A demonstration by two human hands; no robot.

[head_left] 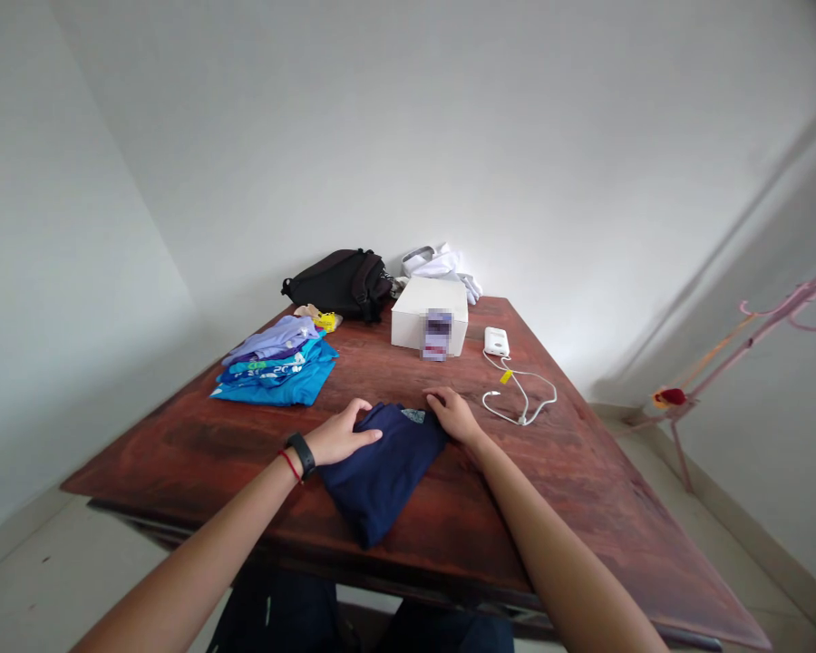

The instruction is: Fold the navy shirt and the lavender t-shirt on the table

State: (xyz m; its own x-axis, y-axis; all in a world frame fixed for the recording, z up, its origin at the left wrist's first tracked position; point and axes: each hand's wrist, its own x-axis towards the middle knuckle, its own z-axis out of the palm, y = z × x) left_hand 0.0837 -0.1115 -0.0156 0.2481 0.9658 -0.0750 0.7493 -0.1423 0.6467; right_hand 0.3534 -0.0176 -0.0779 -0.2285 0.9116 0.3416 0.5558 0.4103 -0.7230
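Both hands grip a navy garment on the reddish wooden table, beside pale walls.

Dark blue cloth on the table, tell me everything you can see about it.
The dark blue cloth looks like soft fabric, folded into a compact piece with a few shallow creases. A pale, patterned patch shows near its far edge; I can't tell whether it's a print or a label. It lies on the reddish-brown table, close to the near edge, narrowing to a corner toward you. Your left hand touches its left side, your right hand its far right corner.
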